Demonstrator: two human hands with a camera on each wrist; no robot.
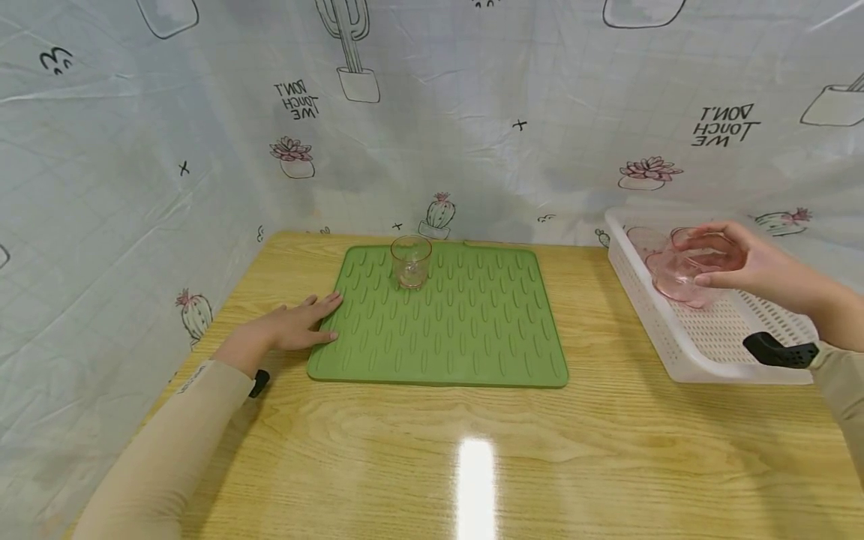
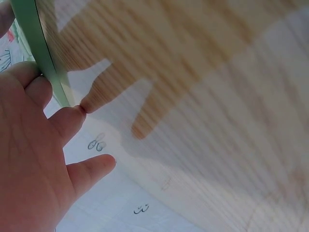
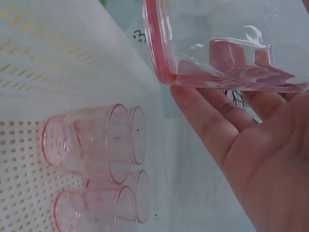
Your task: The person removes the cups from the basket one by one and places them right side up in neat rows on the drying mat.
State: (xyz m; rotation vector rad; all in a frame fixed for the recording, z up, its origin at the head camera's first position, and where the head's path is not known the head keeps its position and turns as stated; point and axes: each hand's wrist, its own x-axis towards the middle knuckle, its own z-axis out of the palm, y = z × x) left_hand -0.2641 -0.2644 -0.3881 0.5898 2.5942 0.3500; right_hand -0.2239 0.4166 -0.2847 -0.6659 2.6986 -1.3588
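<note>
My left hand [image 1: 295,327] lies with fingers spread, its fingertips touching the left edge of a green ridged mat [image 1: 439,334]. On the mat's back left part, a clear pink-tinted glass [image 1: 412,271] stands alone. Over at the right, my right hand [image 1: 756,264] holds a pink-tinted glass [image 3: 227,53] in its curled fingers, above the white basket [image 1: 641,304]. Below it in the right wrist view, more pink glasses [image 3: 87,145] stand in that basket. The overlap of clear glasses in the head view makes their outlines hard to separate.
The wooden table [image 1: 405,450] carries the mat at its middle and the perforated basket at its right. A printed white sheet [image 1: 472,172] hangs behind and along the left side. Black straps [image 1: 779,351] sit on the wrists.
</note>
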